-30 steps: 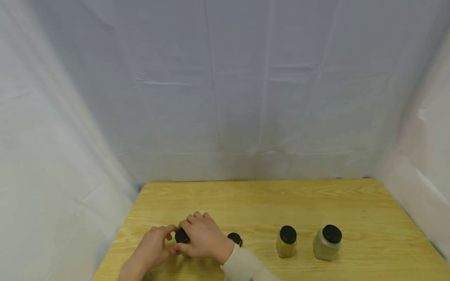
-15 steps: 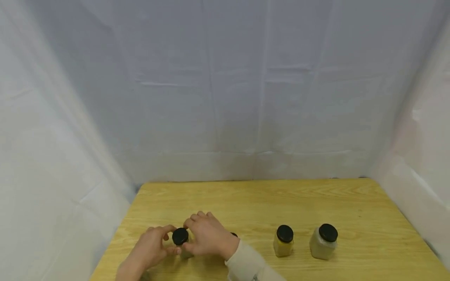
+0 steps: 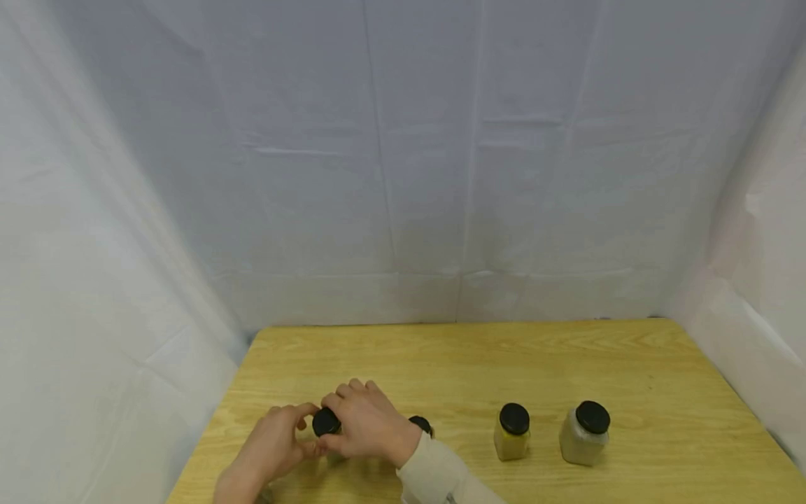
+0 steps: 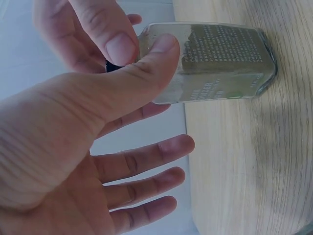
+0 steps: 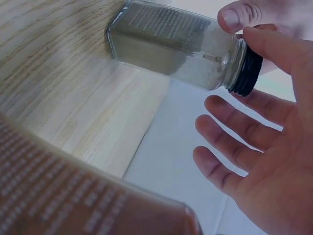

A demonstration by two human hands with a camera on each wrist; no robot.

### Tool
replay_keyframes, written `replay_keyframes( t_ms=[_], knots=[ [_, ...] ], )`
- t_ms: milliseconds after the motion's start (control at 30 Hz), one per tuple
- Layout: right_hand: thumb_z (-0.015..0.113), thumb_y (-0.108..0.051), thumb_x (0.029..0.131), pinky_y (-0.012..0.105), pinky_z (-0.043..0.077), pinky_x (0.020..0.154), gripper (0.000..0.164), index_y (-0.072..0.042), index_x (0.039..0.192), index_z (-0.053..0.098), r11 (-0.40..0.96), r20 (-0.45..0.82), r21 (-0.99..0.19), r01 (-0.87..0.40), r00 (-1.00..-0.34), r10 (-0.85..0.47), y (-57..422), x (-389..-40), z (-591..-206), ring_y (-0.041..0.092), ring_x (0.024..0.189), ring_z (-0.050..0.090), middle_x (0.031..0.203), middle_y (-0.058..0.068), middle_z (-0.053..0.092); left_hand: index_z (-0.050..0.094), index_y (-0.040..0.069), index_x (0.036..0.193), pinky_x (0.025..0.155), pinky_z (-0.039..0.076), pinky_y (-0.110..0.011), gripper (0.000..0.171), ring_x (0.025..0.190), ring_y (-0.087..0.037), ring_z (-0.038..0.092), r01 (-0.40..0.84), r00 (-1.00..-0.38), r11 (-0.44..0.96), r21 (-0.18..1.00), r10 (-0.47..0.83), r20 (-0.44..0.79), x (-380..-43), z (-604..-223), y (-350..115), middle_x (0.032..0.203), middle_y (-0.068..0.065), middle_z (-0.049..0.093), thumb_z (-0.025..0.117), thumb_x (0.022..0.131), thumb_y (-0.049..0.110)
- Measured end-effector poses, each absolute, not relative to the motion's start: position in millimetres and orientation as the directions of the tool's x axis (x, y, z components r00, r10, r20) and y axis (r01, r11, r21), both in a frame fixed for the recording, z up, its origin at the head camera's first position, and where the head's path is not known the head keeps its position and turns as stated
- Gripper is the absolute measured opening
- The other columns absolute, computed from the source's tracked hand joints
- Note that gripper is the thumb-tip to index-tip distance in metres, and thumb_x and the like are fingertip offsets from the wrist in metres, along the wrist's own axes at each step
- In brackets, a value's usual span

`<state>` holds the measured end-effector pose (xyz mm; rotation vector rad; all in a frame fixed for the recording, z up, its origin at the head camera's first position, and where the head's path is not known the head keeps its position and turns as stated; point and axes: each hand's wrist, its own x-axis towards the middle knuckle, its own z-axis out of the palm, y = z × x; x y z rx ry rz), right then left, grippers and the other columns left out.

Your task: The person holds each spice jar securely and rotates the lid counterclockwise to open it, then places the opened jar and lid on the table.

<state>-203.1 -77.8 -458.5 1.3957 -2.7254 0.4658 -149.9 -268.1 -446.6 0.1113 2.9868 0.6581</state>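
left fingers (image 4: 146, 156) pinch the jar (image 4: 215, 63) on the counter (image 3: 441, 364), right fingers (image 5: 244, 123) its lid (image 5: 248, 73) — the rest spread. a brown jar (image 5: 88, 196) is near, partly behind the wrist (image 3: 405, 444) — yellow jar (image 3: 511, 445), white jar (image 3: 581, 445) farther right.

Left grip (image 3: 272, 439) and right grip (image 3: 371, 427) hold a black-lidded jar (image 3: 325, 422). Right of them, a yellow jar (image 3: 512, 444) and a pale jar (image 3: 581, 445) stand upright.

glass jar (image 5: 168, 46) of greyish-brown powder (image 5: 142, 53) — black-capped, upright on the table (image 3: 466, 364)
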Motion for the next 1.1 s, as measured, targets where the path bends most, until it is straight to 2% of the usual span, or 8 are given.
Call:
replay_keyframes(
  t_ms=[167, 333, 433, 633, 767, 1000, 1100],
  knots=[
    [0.06, -0.061, 0.091, 0.036, 0.048, 0.091, 0.059, -0.022, 0.135, 0.055, 0.578, 0.156, -0.253, -0.776, -0.622, -0.767, -77.5, -203.5, -458.2, 0.012, 0.108, 0.057, 0.123, -0.007, 0.063, 0.07, 0.014, 0.116, 0.071, 0.053, -0.044, 0.056, 0.084, -0.023, 0.063, 0.035, -0.991, 0.899, 0.437, 0.086, -0.099, -148.8, -444.6, -270.5, 0.094, -0.005, 0.069, 0.09, 0.069, 0.036],
    [0.066, -0.056, 0.09, 0.03, 0.045, 0.082, 0.042, -0.023, 0.115, 0.061, 0.575, 0.168, -0.253, -0.778, -0.621, -0.766, -76.4, -204.8, -458.6, 0.007, 0.092, 0.053, 0.107, -0.01, 0.063, 0.069, 0.015, 0.119, 0.073, 0.053, -0.046, 0.059, 0.09, -0.025, 0.062, 0.0, -0.99, 0.9, 0.436, 0.063, -0.129, -146.3, -442.3, -270.7, 0.096, -0.004, 0.069, 0.089, 0.069, 0.039],
    [0.069, -0.051, 0.089, 0.027, 0.043, 0.076, 0.036, -0.023, 0.111, 0.063, 0.558, 0.173, -0.265, -0.786, -0.609, -0.774, -76.5, -205.6, -457.8, 0.006, 0.087, 0.051, 0.103, -0.01, 0.063, 0.07, 0.017, 0.117, 0.073, 0.052, -0.046, 0.056, 0.091, -0.026, 0.062, 0.001, -0.991, 0.901, 0.434, 0.059, -0.122, -145.8, -441.8, -270.0, 0.095, -0.005, 0.069, 0.089, 0.068, 0.039],
    [0.066, -0.052, 0.091, 0.024, 0.039, 0.07, 0.042, -0.021, 0.12, 0.064, 0.528, 0.17, -0.264, -0.807, -0.578, -0.798, -80.3, -203.7, -456.2, 0.006, 0.085, 0.05, 0.105, -0.009, 0.064, 0.071, 0.02, 0.106, 0.07, 0.05, -0.043, 0.047, 0.084, -0.022, 0.06, 0.04, -0.995, 0.906, 0.421, 0.073, -0.061, -145.6, -442.9, -268.0, 0.091, -0.003, 0.069, 0.091, 0.066, 0.037],
    [0.066, -0.053, 0.091, 0.024, 0.038, 0.07, 0.046, -0.022, 0.124, 0.063, 0.522, 0.178, -0.254, -0.814, -0.57, -0.802, -83.4, -201.5, -456.6, 0.006, 0.086, 0.051, 0.109, -0.008, 0.064, 0.071, 0.018, 0.105, 0.068, 0.049, -0.042, 0.047, 0.083, -0.021, 0.059, 0.047, -0.996, 0.907, 0.419, 0.074, -0.049, -145.7, -443.6, -267.3, 0.089, -0.003, 0.069, 0.092, 0.066, 0.033],
    [0.062, -0.059, 0.092, 0.035, 0.049, 0.089, 0.061, -0.02, 0.138, 0.054, 0.572, 0.135, -0.243, -0.783, -0.612, -0.779, -81.3, -201.6, -457.0, 0.013, 0.111, 0.058, 0.127, -0.005, 0.062, 0.07, 0.016, 0.118, 0.071, 0.051, -0.044, 0.058, 0.088, -0.024, 0.06, -0.002, -0.992, 0.913, 0.408, 0.049, -0.114, -145.7, -442.4, -269.0, 0.093, -0.003, 0.069, 0.09, 0.068, 0.039],
    [0.064, -0.058, 0.091, 0.035, 0.048, 0.09, 0.058, -0.019, 0.132, 0.056, 0.59, 0.134, -0.248, -0.769, -0.63, -0.765, -78.2, -202.6, -456.6, 0.012, 0.11, 0.058, 0.123, -0.005, 0.063, 0.069, 0.016, 0.121, 0.073, 0.052, -0.045, 0.062, 0.09, -0.025, 0.06, -0.01, -0.991, 0.917, 0.399, 0.044, -0.127, -144.7, -440.9, -269.5, 0.094, -0.004, 0.069, 0.089, 0.068, 0.042]
  ],
)
